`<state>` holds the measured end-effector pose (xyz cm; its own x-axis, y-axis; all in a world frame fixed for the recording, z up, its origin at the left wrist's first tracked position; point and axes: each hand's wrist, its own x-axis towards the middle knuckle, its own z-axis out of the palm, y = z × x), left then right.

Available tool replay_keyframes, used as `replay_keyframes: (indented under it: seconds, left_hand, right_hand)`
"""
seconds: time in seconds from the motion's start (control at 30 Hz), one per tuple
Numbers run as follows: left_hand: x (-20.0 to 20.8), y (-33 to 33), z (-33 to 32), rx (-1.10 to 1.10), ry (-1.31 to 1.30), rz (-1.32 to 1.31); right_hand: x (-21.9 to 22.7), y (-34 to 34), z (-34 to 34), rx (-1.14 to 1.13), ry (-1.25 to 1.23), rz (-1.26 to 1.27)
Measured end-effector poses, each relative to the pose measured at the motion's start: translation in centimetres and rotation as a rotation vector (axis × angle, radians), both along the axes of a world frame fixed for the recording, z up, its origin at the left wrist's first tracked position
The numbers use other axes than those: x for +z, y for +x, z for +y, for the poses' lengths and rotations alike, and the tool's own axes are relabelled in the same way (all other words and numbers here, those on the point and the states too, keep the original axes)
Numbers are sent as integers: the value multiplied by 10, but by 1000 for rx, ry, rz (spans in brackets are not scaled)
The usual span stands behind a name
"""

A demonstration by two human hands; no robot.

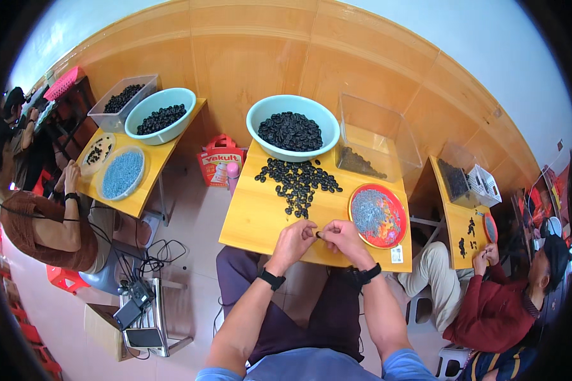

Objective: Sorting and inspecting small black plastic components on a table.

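Note:
Both hands meet over the front edge of my yellow table (248, 219). Pinched between the fingertips of my left hand (292, 242) and my right hand (346, 241) is a small black piece (318, 234), partly covered by the fingers. Loose black oval pieces (297, 184) lie spread just beyond my hands. Behind them stands a light blue basin (255, 125) heaped with more of the same. To the right of my right hand sits a red plate (396, 208) with many tiny silvery-grey parts (370, 211) on it.
A clear plastic bin (375, 130) with small dark pieces stands at the back right. Co-workers sit at tables left (51, 222) and right (496, 298). A red carton (215, 160) and pink bottle (233, 173) stand left of my table. Cables (162, 254) trail on the floor.

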<state>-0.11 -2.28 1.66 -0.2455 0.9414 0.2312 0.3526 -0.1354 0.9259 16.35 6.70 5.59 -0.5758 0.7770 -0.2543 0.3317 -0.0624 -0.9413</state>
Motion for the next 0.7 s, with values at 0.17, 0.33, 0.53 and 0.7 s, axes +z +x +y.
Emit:
replay_keyframes:
  seconds: [0.17, 0.33, 0.53, 0.7]
  left_hand:
    - [-2, -3, 2, 197, 86, -306]
    - [-19, -9, 15, 457, 225, -504]
    - [-9, -12, 9, 418, 189, -380]
    - [-5, -7, 7, 349, 162, -318]
  right_hand:
    - [61, -28, 33, 96, 147, 15]
    - [100, -83, 61, -281, 247, 331]
    - [34, -49, 23, -19, 671, -306]
    - [6, -34, -4, 14, 674, -340]
